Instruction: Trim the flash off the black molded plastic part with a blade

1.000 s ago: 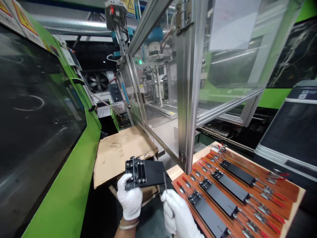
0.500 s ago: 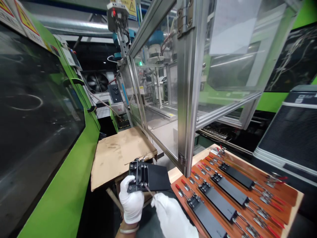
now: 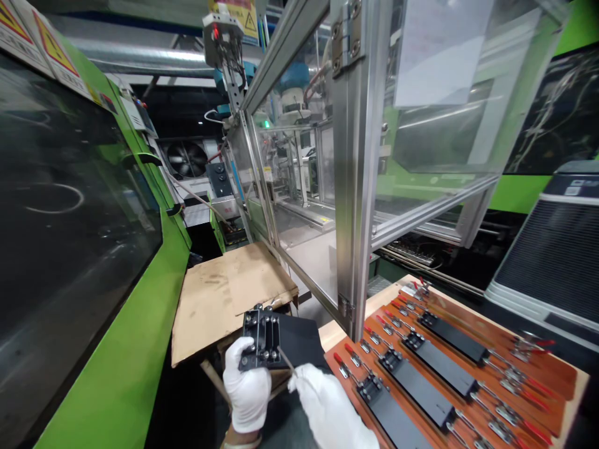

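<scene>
My left hand (image 3: 246, 386), in a white glove, grips a flat black plastic part (image 3: 281, 340) by its ribbed end, holding it over the gap beside the cardboard. My right hand (image 3: 325, 408), also gloved, is closed around a thin metal tool (image 3: 285, 360) whose tip touches the ribbed end of the part. Just to the right lies a brown fixture board (image 3: 538, 374) on which three similar black parts (image 3: 421, 383) are held by red-handled toggle clamps.
A green moulding machine (image 3: 116, 349) with a dark window runs along the left. A sheet of cardboard (image 3: 224, 290) covers a stand ahead. An aluminium-framed clear guard (image 3: 355, 187) stands close above the board. A grey louvred unit (image 3: 556, 249) is at right.
The right hand swung the thin tool from upright at the part's right edge down onto its ribbed end. The part dropped slightly and the view shifted a little.
</scene>
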### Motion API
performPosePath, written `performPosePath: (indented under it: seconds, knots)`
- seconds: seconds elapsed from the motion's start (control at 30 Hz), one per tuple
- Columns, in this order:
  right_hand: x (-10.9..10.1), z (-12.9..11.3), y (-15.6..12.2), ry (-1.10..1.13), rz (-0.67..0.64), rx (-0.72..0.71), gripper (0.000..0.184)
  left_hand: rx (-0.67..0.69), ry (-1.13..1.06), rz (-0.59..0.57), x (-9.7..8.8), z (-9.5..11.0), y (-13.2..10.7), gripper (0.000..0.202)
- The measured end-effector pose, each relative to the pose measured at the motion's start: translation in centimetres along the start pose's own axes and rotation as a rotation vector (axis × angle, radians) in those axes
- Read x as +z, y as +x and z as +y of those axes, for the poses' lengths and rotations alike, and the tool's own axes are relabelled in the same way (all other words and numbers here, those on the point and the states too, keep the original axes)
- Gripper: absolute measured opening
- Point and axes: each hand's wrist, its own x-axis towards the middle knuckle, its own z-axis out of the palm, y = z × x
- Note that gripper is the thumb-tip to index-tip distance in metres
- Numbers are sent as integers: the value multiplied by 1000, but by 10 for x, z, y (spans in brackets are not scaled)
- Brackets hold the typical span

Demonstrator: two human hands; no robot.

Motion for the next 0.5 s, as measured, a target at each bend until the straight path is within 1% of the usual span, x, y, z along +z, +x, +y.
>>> performPosePath:
  seconds: [0.07, 0.17, 0.2, 0.27, 0.33, 0.43, 0.5]
  knots:
    - [3, 4, 2, 15, -19, -66, 33, 9, 4, -8, 0, 0, 0, 21]
    - [3, 6, 2, 17, -178, -185, 28, -18, -21, -20, 0, 0, 0, 20]
    - [-1, 5, 2, 13, -198, -198, 26, -23, -25, -23, 0, 0, 0, 20]
    - [-13, 0, 2, -11, -144, -167, 26, -11, -34, -14, 0, 1, 0, 19]
    - [-31, -6, 4, -53, -87, -147, 30, 7, -51, -20, -1, 2, 1, 19]
    - [-57, -14, 13, -122, -186, -228, 34, 13, -88, -40, -3, 4, 4, 18]
    - [-69, -16, 19, -188, -239, -286, 32, 48, -43, -54, -4, 7, 5, 19]
